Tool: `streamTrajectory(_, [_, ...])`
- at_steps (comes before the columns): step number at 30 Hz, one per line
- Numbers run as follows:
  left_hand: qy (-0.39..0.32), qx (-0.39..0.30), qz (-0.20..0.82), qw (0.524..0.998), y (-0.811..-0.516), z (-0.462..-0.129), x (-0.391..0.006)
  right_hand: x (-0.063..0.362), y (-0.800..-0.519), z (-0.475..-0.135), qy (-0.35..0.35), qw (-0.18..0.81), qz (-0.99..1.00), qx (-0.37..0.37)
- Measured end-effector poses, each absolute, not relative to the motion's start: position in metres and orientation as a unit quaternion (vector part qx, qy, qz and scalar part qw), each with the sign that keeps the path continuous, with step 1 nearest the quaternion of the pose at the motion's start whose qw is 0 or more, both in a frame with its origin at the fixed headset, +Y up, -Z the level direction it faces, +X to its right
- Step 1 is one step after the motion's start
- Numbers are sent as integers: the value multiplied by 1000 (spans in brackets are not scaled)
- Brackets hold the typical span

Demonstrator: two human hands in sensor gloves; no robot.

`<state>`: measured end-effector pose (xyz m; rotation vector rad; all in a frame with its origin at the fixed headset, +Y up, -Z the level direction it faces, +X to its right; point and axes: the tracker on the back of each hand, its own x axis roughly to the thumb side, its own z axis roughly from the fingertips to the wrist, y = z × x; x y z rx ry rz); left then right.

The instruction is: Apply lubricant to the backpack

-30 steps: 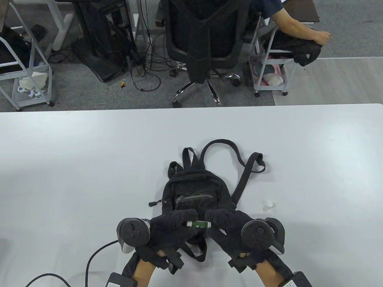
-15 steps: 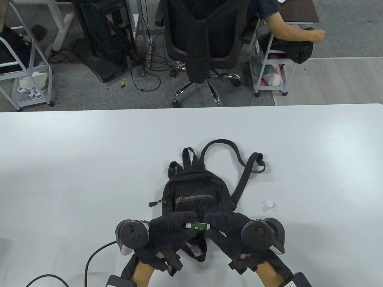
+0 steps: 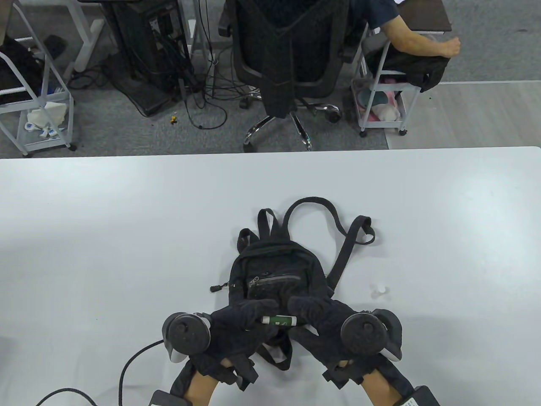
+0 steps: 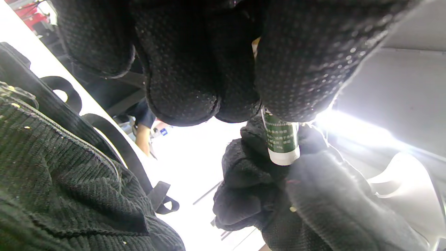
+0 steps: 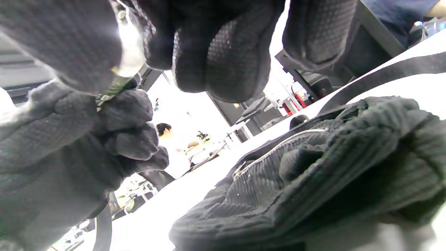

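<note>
A small black backpack (image 3: 277,270) lies flat on the white table (image 3: 105,237), straps toward the far side. Its corduroy fabric shows in the left wrist view (image 4: 59,167) and in the right wrist view (image 5: 313,167). Both hands hold a small green lubricant tube (image 3: 279,320) over the backpack's near end. My left hand (image 3: 245,323) grips its left end and my right hand (image 3: 317,315) grips its right end. The tube shows in the left wrist view (image 4: 280,139) between the gloved fingers. In the right wrist view (image 5: 113,87) only a sliver of the tube shows.
A small white cap-like piece (image 3: 379,290) lies on the table right of the backpack. A black cable (image 3: 127,372) runs off the near left edge. Beyond the table stand an office chair (image 3: 287,55) and wire carts (image 3: 382,93).
Both hands with the tube have shifted very slightly; the hold on the tube is the same. The backpack has not moved.
</note>
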<state>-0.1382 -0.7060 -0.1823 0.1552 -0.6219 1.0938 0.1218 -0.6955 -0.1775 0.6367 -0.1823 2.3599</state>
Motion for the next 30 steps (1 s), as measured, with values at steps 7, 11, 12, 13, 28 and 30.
streamTrajectory(7, [-292, 74, 509, 806, -706, -182, -137, 124, -699, -180, -48, 358, 900, 245])
streamTrajectory(11, [-296, 75, 504, 808, -707, -181, -137, 123, -697, -178, -62, 347, 903, 244])
streamTrajectory(12, [-297, 75, 502, 808, -707, -181, -136, 123, -696, -178, -65, 346, 903, 247])
streamTrajectory(13, [-297, 75, 502, 809, -707, -180, -136, 123, -696, -177, -66, 346, 902, 248])
streamTrajectory(28, [-298, 79, 503, 808, -707, -180, -137, 123, -698, -179, -52, 345, 903, 249])
streamTrajectory(30, [-298, 81, 503, 807, -707, -180, -137, 123, -699, -179, -44, 357, 900, 247])
